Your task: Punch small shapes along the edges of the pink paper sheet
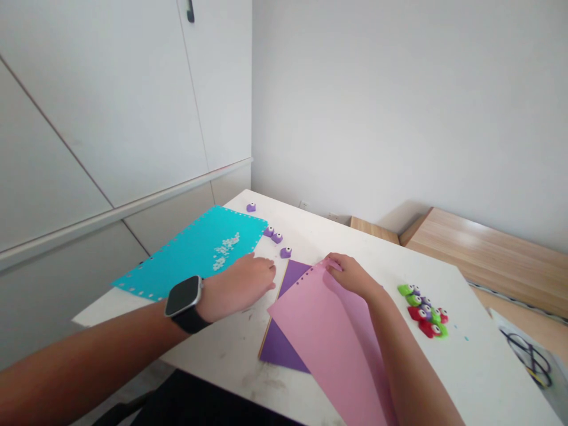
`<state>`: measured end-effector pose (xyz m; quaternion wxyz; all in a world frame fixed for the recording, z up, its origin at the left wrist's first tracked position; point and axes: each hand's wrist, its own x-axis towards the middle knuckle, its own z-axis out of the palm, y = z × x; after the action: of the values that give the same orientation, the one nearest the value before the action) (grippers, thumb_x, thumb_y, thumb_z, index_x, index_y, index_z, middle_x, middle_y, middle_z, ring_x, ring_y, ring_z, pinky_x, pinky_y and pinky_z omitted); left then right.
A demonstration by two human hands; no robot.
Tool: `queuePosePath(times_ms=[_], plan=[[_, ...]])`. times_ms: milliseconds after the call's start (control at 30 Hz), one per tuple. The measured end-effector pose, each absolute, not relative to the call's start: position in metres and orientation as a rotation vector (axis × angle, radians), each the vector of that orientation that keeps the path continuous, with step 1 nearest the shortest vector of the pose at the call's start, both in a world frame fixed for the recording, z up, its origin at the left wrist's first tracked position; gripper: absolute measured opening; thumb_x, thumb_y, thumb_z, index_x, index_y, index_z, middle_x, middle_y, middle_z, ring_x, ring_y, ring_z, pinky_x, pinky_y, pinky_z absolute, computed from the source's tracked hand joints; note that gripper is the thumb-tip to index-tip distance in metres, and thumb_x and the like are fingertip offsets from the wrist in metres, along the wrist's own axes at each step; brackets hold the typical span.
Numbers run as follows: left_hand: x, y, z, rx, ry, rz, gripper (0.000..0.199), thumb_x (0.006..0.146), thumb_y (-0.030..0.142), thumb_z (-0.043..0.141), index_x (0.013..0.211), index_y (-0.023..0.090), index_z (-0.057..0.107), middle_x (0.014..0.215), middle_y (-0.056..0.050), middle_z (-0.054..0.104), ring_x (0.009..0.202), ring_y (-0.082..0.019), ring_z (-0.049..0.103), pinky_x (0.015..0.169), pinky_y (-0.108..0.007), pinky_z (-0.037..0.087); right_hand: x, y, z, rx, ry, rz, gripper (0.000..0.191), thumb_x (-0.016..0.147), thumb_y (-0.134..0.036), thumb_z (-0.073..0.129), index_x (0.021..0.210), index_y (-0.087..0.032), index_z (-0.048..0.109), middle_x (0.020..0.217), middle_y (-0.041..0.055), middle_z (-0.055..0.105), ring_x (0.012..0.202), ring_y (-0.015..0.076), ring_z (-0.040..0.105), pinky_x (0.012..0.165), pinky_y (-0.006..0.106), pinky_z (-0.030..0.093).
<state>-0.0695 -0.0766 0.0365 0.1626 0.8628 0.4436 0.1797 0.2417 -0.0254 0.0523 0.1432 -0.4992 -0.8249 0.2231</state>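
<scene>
My right hand (348, 273) pinches the far edge of a pink paper sheet (328, 331), its fingers and thumb closed on it. A short row of small punched holes runs along that edge, near its left corner. Below the pink sheet lies purple paper (284, 349), mostly covered. My left hand (242, 284), with a smartwatch (184, 296) on the wrist, hovers over the table between the teal sheet (177, 254) and the pink one. Its thumb and fingers are slightly apart, with nothing visible between them. Nearest to it is a small purple craft punch (286, 252).
White paper bits (226, 249) lie on the teal sheet, whose edges have punched holes. More purple punches (273, 235) stand beyond it. A cluster of green, red and purple punches (426, 312) sits at right. Cables (528, 355) lie past the white table's (483, 378) right edge.
</scene>
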Motion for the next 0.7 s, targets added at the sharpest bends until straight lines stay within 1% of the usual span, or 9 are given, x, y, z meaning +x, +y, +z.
queuePosePath(times_ms=[67,133,200,267,367,467,567,633,700], plan=[[-0.06,-0.07,0.057,2.479,1.219,0.54,0.04,0.094,0.047,0.057,0.122,0.02,0.066,0.126,-0.015,0.068,0.116,-0.033,0.062,0.1,-0.041,0.042,0.238,-0.028,0.059,-1.386,-2.355,0.654,0.016,0.09,-0.02,0.052,0.095,-0.02,0.067,0.096,0.0048,0.072,0.088,0.0204,0.063,0.078,0.029,0.042],[-0.047,-0.064,0.07,2.395,1.199,0.593,0.046,0.093,0.054,0.057,0.125,0.022,0.066,0.117,-0.012,0.072,0.104,-0.029,0.067,0.088,-0.035,0.046,0.234,-0.032,0.068,-1.308,-2.323,0.685,0.016,0.092,-0.022,0.051,0.095,-0.02,0.067,0.096,0.0035,0.072,0.089,0.0197,0.063,0.079,0.029,0.042],[-0.037,-0.06,0.07,2.298,1.156,0.603,0.04,0.091,0.054,0.059,0.11,0.022,0.072,0.095,-0.008,0.076,0.085,-0.026,0.07,0.073,-0.03,0.046,0.23,-0.039,0.077,-1.257,-2.282,0.698,0.017,0.094,-0.025,0.05,0.096,-0.021,0.067,0.094,0.0025,0.071,0.088,0.0186,0.063,0.079,0.029,0.043],[-0.03,-0.058,0.06,2.233,1.113,0.62,0.034,0.092,0.051,0.058,0.089,0.022,0.074,0.081,-0.005,0.074,0.074,-0.023,0.068,0.064,-0.027,0.041,0.231,-0.046,0.084,-1.256,-2.228,0.66,0.018,0.095,-0.027,0.051,0.099,-0.022,0.067,0.093,0.0019,0.071,0.087,0.0176,0.063,0.078,0.028,0.044],[-0.03,-0.056,0.035,2.114,1.094,0.675,0.035,0.092,0.051,0.056,0.081,0.021,0.071,0.073,-0.002,0.07,0.066,-0.02,0.064,0.059,-0.026,0.038,0.253,-0.053,0.087,-1.349,-2.121,0.525,0.019,0.094,-0.029,0.053,0.107,-0.023,0.065,0.1,0.0027,0.071,0.091,0.017,0.063,0.079,0.028,0.046],[-0.035,-0.051,0.017,2.029,1.075,0.683,0.033,0.088,0.052,0.06,0.084,0.022,0.071,0.072,-0.002,0.069,0.066,-0.02,0.062,0.059,-0.026,0.04,0.304,-0.061,0.084,-1.633,-2.022,0.323,0.022,0.093,-0.029,0.052,0.109,-0.023,0.065,0.106,0.0041,0.071,0.095,0.0171,0.064,0.083,0.029,0.047],[-0.04,-0.045,0.014,1.967,1.087,0.738,0.032,0.086,0.052,0.063,0.086,0.021,0.071,0.075,-0.002,0.07,0.067,-0.02,0.062,0.061,-0.025,0.042,0.369,-0.078,0.08,-2.09,-1.875,0.11,0.022,0.093,-0.029,0.05,0.102,-0.021,0.068,0.102,0.0064,0.072,0.092,0.019,0.065,0.083,0.031,0.047],[-0.041,-0.044,0.017,1.908,1.083,0.771,0.032,0.087,0.051,0.062,0.09,0.02,0.069,0.078,-0.003,0.07,0.066,-0.019,0.062,0.059,-0.025,0.043,0.403,-0.093,0.076,-2.235,-1.807,0.078,0.021,0.09,-0.029,0.053,0.091,-0.018,0.07,0.094,0.0098,0.073,0.084,0.0223,0.066,0.078,0.034,0.046],[-0.04,-0.044,0.019,1.821,1.064,0.767,0.033,0.088,0.052,0.061,0.095,0.02,0.065,0.076,-0.002,0.068,0.061,-0.017,0.06,0.054,-0.023,0.042,0.426,-0.107,0.072,-2.325,-1.802,0.096,0.02,0.086,-0.033,0.058,0.084,-0.018,0.071,0.088,0.0096,0.073,0.081,0.0238,0.067,0.073,0.033,0.046]])
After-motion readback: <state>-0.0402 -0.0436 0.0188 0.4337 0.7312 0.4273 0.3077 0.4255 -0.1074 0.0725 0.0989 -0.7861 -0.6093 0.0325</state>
